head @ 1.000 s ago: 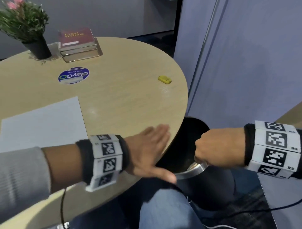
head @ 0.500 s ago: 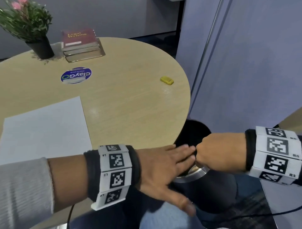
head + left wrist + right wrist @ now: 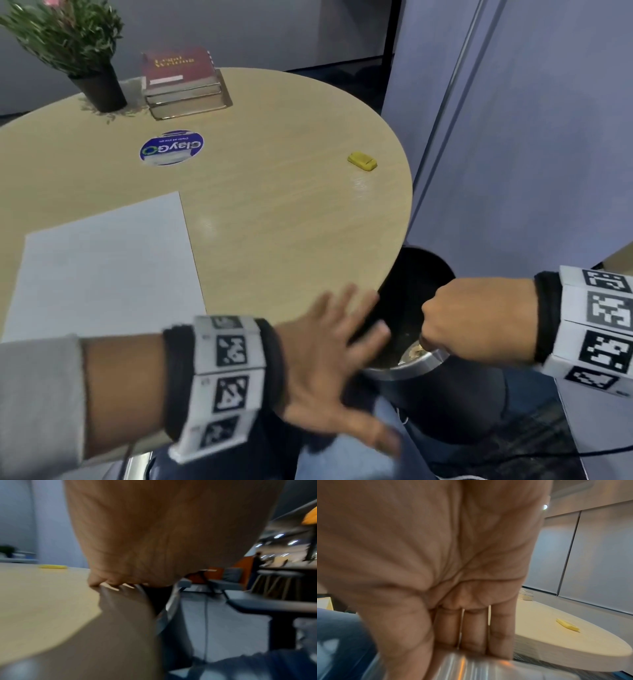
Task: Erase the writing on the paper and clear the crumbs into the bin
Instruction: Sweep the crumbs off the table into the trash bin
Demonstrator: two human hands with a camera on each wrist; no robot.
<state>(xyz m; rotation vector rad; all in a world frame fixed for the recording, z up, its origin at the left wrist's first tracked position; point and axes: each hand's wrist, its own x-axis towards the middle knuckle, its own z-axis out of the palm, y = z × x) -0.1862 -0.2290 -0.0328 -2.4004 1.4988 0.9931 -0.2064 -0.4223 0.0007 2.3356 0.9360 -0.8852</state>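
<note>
- The bin (image 3: 421,368), lower centre under the tabletop (image 3: 274,205) edge, is gripped at its metal rim by the right hand (image 3: 476,322); pale crumbs (image 3: 412,352) are seen inside.
- The left hand (image 3: 329,370) is spread flat, fingers (image 3: 371,337) straight, over the edge.
- The paper (image 3: 102,267) lies at left.

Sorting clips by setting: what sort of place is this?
Probably an office lounge: a round table with books and a potted plant, partition walls, stools beyond.

Matt pale wood-grain table (image 3: 274,212), smooth white paper (image 3: 102,260), bin (image 3: 424,365) with shiny metal rim
</note>
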